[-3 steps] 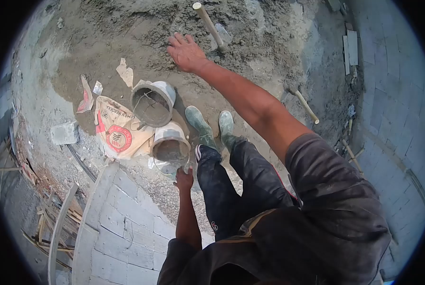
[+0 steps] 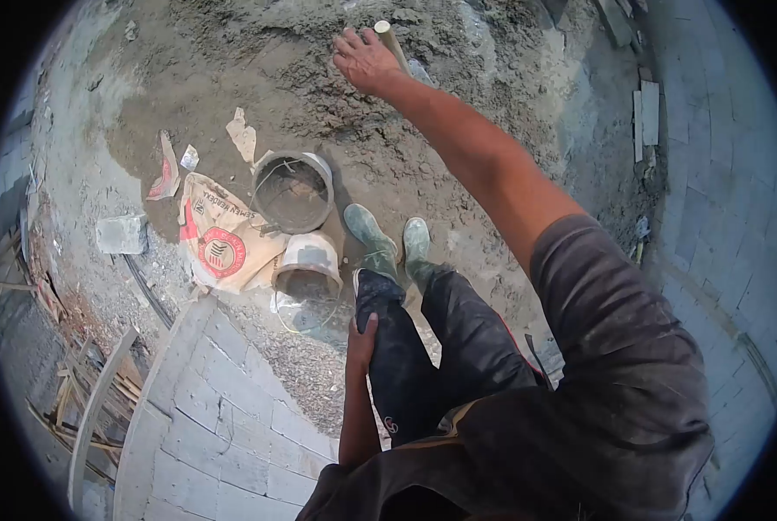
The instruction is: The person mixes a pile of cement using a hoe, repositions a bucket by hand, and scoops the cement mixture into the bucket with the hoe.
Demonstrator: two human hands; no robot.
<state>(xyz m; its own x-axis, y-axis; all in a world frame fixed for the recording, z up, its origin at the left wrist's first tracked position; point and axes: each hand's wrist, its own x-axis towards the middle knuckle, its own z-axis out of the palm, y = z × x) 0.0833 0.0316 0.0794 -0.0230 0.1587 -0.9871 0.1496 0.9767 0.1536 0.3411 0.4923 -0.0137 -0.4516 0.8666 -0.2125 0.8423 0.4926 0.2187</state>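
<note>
My right hand (image 2: 369, 62) reaches out at the top with its fingers spread and nothing in them, beside the end of a wooden handle (image 2: 392, 43) that rises from the wet mortar (image 2: 353, 113). My left hand (image 2: 362, 342) is against my left trouser leg near the knee, its fingers partly hidden. Just left of my boots, one bucket (image 2: 293, 193) stands with grey residue inside. A second bucket (image 2: 308, 260) lies tilted below it, touching it, its wire handle hanging toward me.
A torn cement sack (image 2: 223, 247) lies left of the buckets. Farther left is a grey block (image 2: 121, 234). A block wall (image 2: 223, 417) runs along the lower left, and another block wall (image 2: 718, 174) rises at the right. Paper scraps (image 2: 242, 135) lie above the sack.
My left hand has left the lower bucket's rim and moved down to my leg. My right hand has moved up and right, closer to the wooden handle. The view has shifted slightly.
</note>
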